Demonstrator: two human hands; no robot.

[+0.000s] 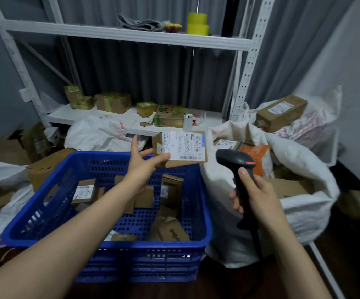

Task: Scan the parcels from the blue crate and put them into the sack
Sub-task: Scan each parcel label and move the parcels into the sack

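A blue crate (51,203) stands on the floor in front of me with several small cardboard parcels (170,188) inside. Above its far right corner my left hand (142,162) holds a flat cardboard parcel (181,148) by its left edge, white label facing up. My right hand (254,195) grips the handle of a black barcode scanner (237,160), whose head sits just right of the parcel. The white sack (299,203) stands open to the right of the crate, with parcels and an orange package (254,156) inside.
A white metal shelf (131,36) stands behind, with boxes on its low board and yellow tape rolls (197,23) on top. More white sacks and cardboard boxes lie left of the crate. A long box (282,112) rests on another sack at the back right.
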